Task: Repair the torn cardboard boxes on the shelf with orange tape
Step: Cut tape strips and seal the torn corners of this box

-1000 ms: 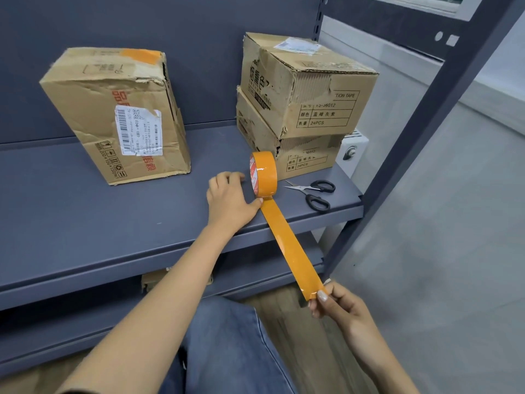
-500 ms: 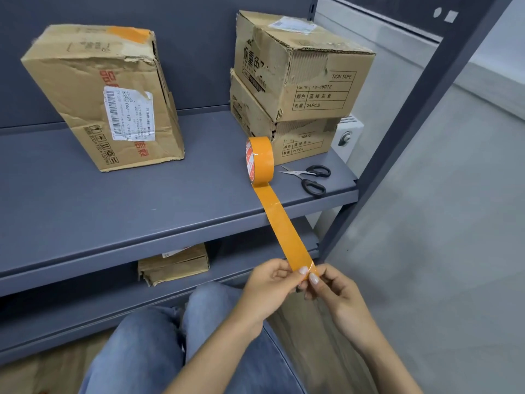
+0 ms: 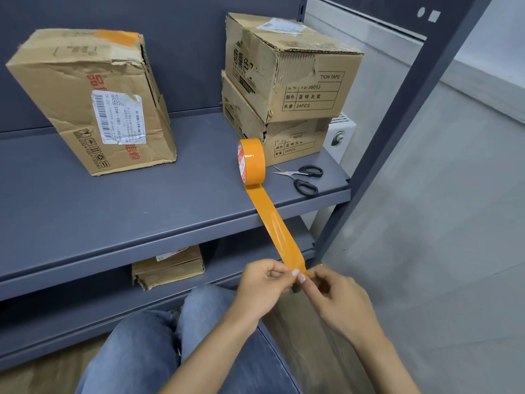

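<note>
Grey shelf (image 3: 142, 211) holds torn boxes (image 3: 93, 100); my left hand (image 3: 262, 285) and right hand (image 3: 335, 301) pinch the orange tape (image 3: 279, 231) end.

Bright even light, soft shadows, wide-angle bending at edges.

One camera sits on the person's head. It looks forward and down, close over the hands (image 3: 301, 291) and knees, onto the grey shelf (image 3: 119, 211) just ahead.
</note>
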{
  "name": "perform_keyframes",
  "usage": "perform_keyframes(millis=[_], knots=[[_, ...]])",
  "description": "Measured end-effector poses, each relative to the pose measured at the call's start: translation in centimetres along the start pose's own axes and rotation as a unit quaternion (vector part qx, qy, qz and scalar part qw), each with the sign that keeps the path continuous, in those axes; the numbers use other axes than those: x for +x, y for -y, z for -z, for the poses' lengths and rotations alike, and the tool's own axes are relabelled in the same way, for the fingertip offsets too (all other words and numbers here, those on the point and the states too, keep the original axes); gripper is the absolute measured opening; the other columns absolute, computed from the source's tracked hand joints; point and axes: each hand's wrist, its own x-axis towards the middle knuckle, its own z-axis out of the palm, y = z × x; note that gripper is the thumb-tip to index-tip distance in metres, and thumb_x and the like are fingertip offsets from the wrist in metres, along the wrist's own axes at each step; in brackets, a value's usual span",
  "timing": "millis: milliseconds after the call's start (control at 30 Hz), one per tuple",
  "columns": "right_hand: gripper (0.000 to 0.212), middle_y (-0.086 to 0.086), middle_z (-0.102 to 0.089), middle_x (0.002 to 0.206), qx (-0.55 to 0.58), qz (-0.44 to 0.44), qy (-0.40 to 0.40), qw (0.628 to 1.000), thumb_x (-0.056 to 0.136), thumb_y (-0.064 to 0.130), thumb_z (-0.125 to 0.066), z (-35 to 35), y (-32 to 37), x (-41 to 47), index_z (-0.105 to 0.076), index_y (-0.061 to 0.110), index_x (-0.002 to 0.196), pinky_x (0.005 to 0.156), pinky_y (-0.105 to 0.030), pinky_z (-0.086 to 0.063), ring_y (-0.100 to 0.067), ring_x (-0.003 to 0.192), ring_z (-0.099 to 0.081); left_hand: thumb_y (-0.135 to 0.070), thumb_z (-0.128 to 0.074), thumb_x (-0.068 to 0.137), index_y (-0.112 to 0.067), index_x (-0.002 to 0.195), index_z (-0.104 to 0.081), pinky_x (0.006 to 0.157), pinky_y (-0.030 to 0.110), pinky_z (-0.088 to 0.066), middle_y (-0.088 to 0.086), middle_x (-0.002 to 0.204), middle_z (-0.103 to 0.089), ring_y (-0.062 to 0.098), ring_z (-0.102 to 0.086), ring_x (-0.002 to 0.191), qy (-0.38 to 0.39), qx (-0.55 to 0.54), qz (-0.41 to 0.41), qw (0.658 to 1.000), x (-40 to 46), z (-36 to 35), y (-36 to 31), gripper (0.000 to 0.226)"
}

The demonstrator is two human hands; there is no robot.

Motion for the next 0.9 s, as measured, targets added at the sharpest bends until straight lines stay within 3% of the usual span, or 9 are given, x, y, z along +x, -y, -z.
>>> perform_keyframes(millis=[100, 167, 200, 300, 367, 500, 600, 767, 900], knots=[[0.067, 0.008, -0.058, 0.062, -0.093, -0.063, 0.015, 0.994, 0.085, 0.078, -0.020, 0.4, -1.2, 1.2, -0.054, 0.024, 0.064, 0.062, -0.025, -0.041, -0.012, 0.066, -0.054, -0.022, -0.070, 0.087, -0.011, 0.086, -0.070, 0.063, 0.010, -0.047, -0.003, 0.071, -0.069, 0.000, -0.062, 0.063, -0.004, -0.024, 0.008, 1.000, -0.4, 0.4, 0.1, 0.011], [0.078, 0.006, -0.065, 0.070, -0.015, -0.082, -0.007, 0.997, 0.083, 0.083, -0.013, 1.4, -2.4, 2.6, -0.062, 0.023, 0.071, 0.071, -0.031, -0.048, -0.016, 0.073, -0.059, -0.022, -0.070, 0.087, -0.014, 0.083, -0.069, 0.070, 0.013, -0.050, -0.002, 0.072, -0.070, 0.003, -0.063, 0.066, -0.005, -0.032, 0.009, 0.999, -0.5, 0.8, 0.0, 0.009], [0.074, 0.006, -0.066, 0.075, 0.028, -0.066, -0.034, 0.997, 0.087, 0.079, -0.019, 2.0, -2.9, 3.6, -0.065, 0.022, 0.080, 0.071, -0.032, -0.049, -0.014, 0.075, -0.060, -0.022, -0.070, 0.087, -0.015, 0.082, -0.070, 0.076, 0.016, -0.052, -0.003, 0.072, -0.071, 0.005, -0.064, 0.068, -0.001, -0.034, 0.012, 0.999, -0.6, 1.0, 0.0, 0.009], [0.031, 0.011, -0.060, 0.099, 0.061, 0.041, -0.125, 0.989, 0.098, 0.041, -0.048, 4.2, -2.6, 7.8, -0.064, 0.020, 0.113, 0.075, -0.028, -0.047, -0.001, 0.084, -0.055, -0.023, -0.070, 0.086, -0.012, 0.084, -0.071, 0.084, 0.024, -0.052, -0.003, 0.071, -0.071, 0.006, -0.064, 0.070, 0.008, -0.034, 0.018, 0.999, -0.7, 1.0, -0.2, 0.011], [0.031, 0.008, -0.055, 0.116, 0.027, 0.110, -0.136, 0.984, 0.098, 0.031, -0.053, 5.5, -1.5, 11.2, -0.058, 0.020, 0.127, 0.082, -0.030, -0.048, -0.005, 0.086, -0.053, -0.023, -0.070, 0.086, -0.012, 0.084, -0.071, 0.081, 0.022, -0.052, -0.003, 0.072, -0.071, 0.005, -0.064, 0.070, 0.005, -0.037, 0.017, 0.999, -0.8, 0.9, -0.3, 0.011], [0.051, 0.002, -0.045, 0.139, -0.063, 0.127, -0.049, 0.989, 0.096, 0.034, -0.056, 6.8, 0.4, 16.6, -0.045, 0.019, 0.142, 0.096, -0.034, -0.045, -0.017, 0.107, -0.056, -0.022, -0.071, 0.086, -0.012, 0.084, -0.071, 0.071, 0.015, -0.052, -0.002, 0.072, -0.071, 0.006, -0.063, 0.070, -0.004, -0.044, 0.009, 0.999, -0.9, 1.0, -0.4, 0.010], [0.058, -0.004, -0.045, 0.137, -0.096, 0.110, 0.021, 0.989, 0.092, 0.039, -0.060, 7.3, 1.1, 19.0, -0.044, 0.016, 0.144, 0.108, -0.036, -0.037, -0.022, 0.126, -0.045, -0.019, -0.071, 0.086, -0.010, 0.083, -0.070, 0.064, 0.010, -0.048, 0.001, 0.072, -0.069, 0.004, -0.062, 0.066, -0.013, -0.051, 0.002, 0.999, -1.1, 0.9, -0.5, 0.010], [0.059, -0.007, -0.048, 0.127, -0.094, 0.033, 0.036, 0.994, 0.084, 0.040, -0.073, 8.0, 1.8, 20.1, -0.053, 0.009, 0.131, 0.091, -0.030, -0.040, -0.021, 0.107, -0.051, -0.020, -0.071, 0.085, -0.012, 0.081, -0.069, 0.063, 0.010, -0.047, 0.002, 0.072, -0.068, 0.004, -0.060, 0.063, -0.013, -0.056, 0.005, 0.998, -1.0, 0.5, -0.4, 0.010], [0.054, -0.003, -0.055, 0.115, -0.107, 0.029, 0.026, 0.993, 0.080, 0.044, -0.075, 8.4, 1.5, 19.7, -0.060, 0.013, 0.122, 0.081, -0.030, -0.041, -0.017, 0.096, -0.050, -0.022, -0.071, 0.086, -0.012, 0.082, -0.070, 0.062, 0.009, -0.046, -0.002, 0.069, -0.068, 0.002, -0.060, 0.062, -0.013, -0.053, 0.015, 0.998, -0.7, 0.4, 0.1, 0.011]])
